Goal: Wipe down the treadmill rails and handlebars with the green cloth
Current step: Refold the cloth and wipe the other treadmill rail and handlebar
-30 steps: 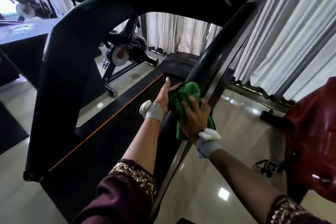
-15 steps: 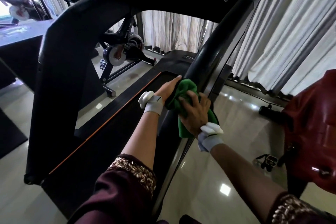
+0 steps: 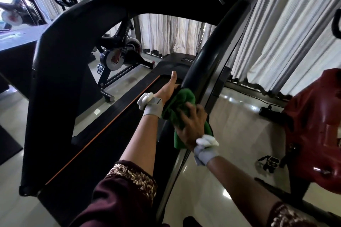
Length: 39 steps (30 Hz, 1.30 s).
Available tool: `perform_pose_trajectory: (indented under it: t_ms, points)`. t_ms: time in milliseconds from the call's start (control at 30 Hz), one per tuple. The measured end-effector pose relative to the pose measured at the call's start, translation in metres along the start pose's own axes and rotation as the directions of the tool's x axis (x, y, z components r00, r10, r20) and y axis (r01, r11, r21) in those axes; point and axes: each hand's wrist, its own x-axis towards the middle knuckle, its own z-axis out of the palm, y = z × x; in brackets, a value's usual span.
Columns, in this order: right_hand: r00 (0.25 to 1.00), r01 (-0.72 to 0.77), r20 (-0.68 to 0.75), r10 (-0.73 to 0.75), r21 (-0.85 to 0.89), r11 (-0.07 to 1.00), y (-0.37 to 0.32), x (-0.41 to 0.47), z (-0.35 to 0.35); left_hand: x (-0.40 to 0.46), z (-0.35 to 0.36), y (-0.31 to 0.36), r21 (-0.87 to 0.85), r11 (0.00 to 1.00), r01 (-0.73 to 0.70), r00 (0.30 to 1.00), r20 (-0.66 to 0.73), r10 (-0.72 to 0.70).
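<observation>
Looking down, I see the treadmill, its right rail slanting up. My right hand presses the green cloth around that rail, fingers clamped on it. My left hand rests alongside, thumb out, remaining fingers hidden.

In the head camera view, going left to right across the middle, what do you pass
Left treadmill rail → exercise bike → left hand → green cloth → right treadmill rail → white curtains → red machine.
</observation>
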Motion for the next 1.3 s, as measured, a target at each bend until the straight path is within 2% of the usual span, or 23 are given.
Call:
perform_pose_trajectory:
  t_ms: [100, 167, 200, 300, 367, 433, 567, 633, 733, 800, 1000, 1067, 1200, 1300]
  points:
    - [0.946, 0.297, 0.128, -0.297, 0.022, 0.955, -0.008, -0.055, 0.004, 0.004, -0.002, -0.001, 0.090, 0.996, -0.001, 0.998, -0.063, 0.007]
    - [0.913, 0.373, 0.168, -0.371, 0.025, 0.928, 0.004, -0.049, 0.003, 0.008, -0.005, -0.005, 0.099, 0.995, -0.003, 0.998, -0.059, 0.009]
    - [0.922, 0.359, 0.147, -0.358, 0.021, 0.933, 0.010, -0.032, 0.002, 0.007, -0.005, -0.006, 0.072, 0.997, -0.003, 0.999, -0.049, 0.006]
    - [0.980, 0.196, 0.019, -0.196, -0.044, 0.980, 0.027, 0.037, -0.007, 0.000, -0.001, -0.002, -0.065, 0.998, 0.004, 1.000, 0.024, -0.003]
    - [0.996, 0.087, -0.033, -0.088, -0.027, 0.996, 0.027, 0.051, -0.008, -0.006, 0.004, 0.001, -0.104, 0.995, -0.003, 1.000, 0.024, 0.005]
    - [0.998, 0.023, -0.060, -0.022, 0.006, 1.000, 0.014, 0.025, -0.002, 0.002, 0.001, 0.000, -0.047, 0.999, -0.020, 1.000, 0.019, 0.021]
    - [0.999, 0.044, 0.002, -0.044, 0.087, 0.995, 0.001, -0.031, 0.004, 0.005, -0.001, -0.001, 0.123, 0.992, -0.004, 0.999, -0.046, 0.009]
    - [0.997, -0.078, 0.023, 0.075, 0.200, 0.977, 0.013, -0.013, 0.003, 0.002, 0.001, 0.000, 0.119, 0.993, -0.016, 0.998, -0.060, 0.023]
    - [0.930, -0.358, 0.064, 0.362, 0.378, 0.854, 0.024, 0.026, -0.004, 0.003, 0.001, -0.001, 0.108, 0.994, -0.032, 0.998, -0.056, 0.038]
    - [0.877, -0.465, 0.112, 0.467, 0.443, 0.767, 0.019, 0.031, -0.006, 0.002, 0.003, -0.001, 0.128, 0.991, -0.037, 0.995, -0.090, 0.049]
    - [0.810, -0.559, 0.195, 0.553, 0.542, 0.628, -0.017, -0.038, 0.000, 0.018, 0.001, -0.009, 0.152, 0.988, -0.017, 0.991, -0.130, 0.037]
    - [0.777, -0.592, 0.201, 0.597, 0.557, 0.582, -0.005, -0.018, 0.002, -0.001, 0.007, -0.001, 0.137, 0.990, -0.023, 0.988, -0.150, 0.044]
    - [0.650, -0.668, 0.123, 0.750, 0.563, 0.487, 0.038, 0.074, -0.004, -0.006, 0.010, -0.003, 0.108, 0.994, -0.027, 0.981, -0.189, 0.047]
    - [0.667, -0.654, 0.117, 0.736, 0.564, 0.504, 0.036, 0.072, -0.005, -0.006, 0.011, 0.001, 0.145, 0.989, -0.015, 0.979, -0.197, 0.044]
